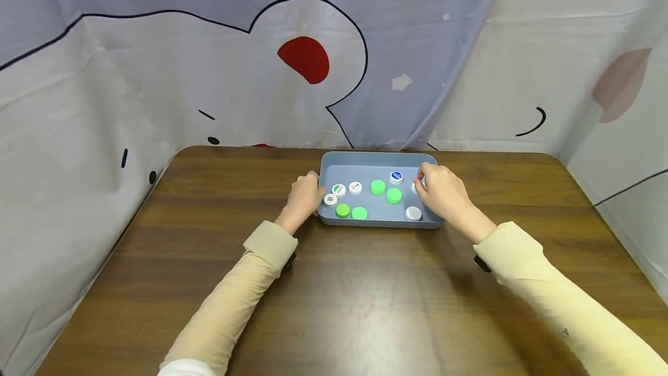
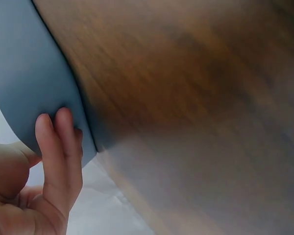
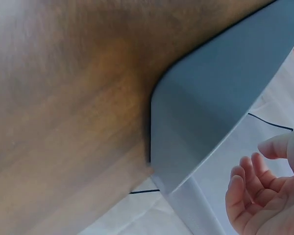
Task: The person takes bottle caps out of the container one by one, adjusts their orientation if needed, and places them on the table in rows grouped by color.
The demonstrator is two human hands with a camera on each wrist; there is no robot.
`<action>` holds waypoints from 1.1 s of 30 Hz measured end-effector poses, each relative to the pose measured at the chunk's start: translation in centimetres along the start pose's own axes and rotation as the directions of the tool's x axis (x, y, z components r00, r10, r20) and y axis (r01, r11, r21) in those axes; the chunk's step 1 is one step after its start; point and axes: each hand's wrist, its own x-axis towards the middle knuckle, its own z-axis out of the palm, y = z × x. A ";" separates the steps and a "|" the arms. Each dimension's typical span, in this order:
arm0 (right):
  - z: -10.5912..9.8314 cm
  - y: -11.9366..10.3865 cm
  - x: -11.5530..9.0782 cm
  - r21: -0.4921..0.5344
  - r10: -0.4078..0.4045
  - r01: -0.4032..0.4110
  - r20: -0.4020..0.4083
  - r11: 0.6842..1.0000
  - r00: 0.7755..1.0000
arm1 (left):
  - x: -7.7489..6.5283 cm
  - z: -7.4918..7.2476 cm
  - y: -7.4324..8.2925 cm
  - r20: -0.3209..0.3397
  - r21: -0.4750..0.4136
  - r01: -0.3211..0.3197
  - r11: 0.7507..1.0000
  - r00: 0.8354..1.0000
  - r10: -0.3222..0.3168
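A shallow blue-grey tray (image 1: 383, 213) stands on the table, holding several bottle caps. At its left end my left hand (image 1: 304, 197) grips the side wall; in the left wrist view the fingers (image 2: 59, 152) press the outside, while the thumb reaches over the rim. My right hand (image 1: 443, 189) hovers over the right end, fingers loosely bent and thumb apart, with nothing visible between them. Just beside its fingertips is a white cap (image 1: 414, 188), partly hidden by the hand. Nearby lie a white cap with a blue top (image 1: 396, 177) and a plain white cap (image 1: 413, 213).
Two green caps (image 1: 378, 187) lie mid-tray, with two more green caps (image 1: 359, 213) along the near wall. Printed white caps (image 1: 338, 191) sit toward the left end. The brown wooden table (image 1: 339, 295) extends around the tray, and a patterned curtain (image 1: 209, 86) hangs behind.
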 end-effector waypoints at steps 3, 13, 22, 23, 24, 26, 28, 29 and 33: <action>-0.3 -0.1 0.4 -0.002 -0.012 0.012 0.001 1.000 1.000 | 0.2 -0.1 0.0 0.002 0.031 -0.009 0.999 1.000 0.008; -0.5 -0.2 2.2 -0.016 -0.060 0.060 0.000 0.998 0.998 | 0.2 -0.4 0.2 0.034 0.043 -0.003 0.999 0.999 0.001; 0.3 0.1 4.1 -0.015 -0.090 0.090 0.048 0.996 0.995 | 0.4 -0.5 0.4 0.049 0.037 -0.008 0.999 0.999 0.006; 0.5 0.1 4.3 -0.015 -0.090 0.091 0.064 0.996 0.994 | 0.4 -0.5 0.3 0.048 0.036 -0.009 0.999 0.999 0.008; 0.6 0.2 4.5 -0.018 -0.091 0.093 0.083 0.996 0.992 | 0.4 -0.5 0.3 0.046 0.036 -0.010 0.999 0.999 0.009; 1.0 0.3 4.9 -0.027 -0.088 0.092 0.126 0.995 0.988 | 0.4 -0.5 0.3 0.042 0.036 -0.012 0.999 0.999 0.010; 1.4 0.4 5.2 -0.039 -0.082 0.090 0.171 0.995 0.982 | 0.3 -0.5 0.2 0.042 0.034 -0.010 0.999 0.999 0.008; 1.6 0.5 5.4 -0.044 -0.080 0.090 0.190 0.995 0.978 | 0.3 -0.4 0.2 0.042 0.034 -0.010 0.999 0.999 0.008; 2.4 0.4 5.9 -0.068 -0.063 0.082 0.247 0.994 0.967 | 0.2 -0.2 0.0 0.033 0.040 -0.017 0.999 0.999 0.016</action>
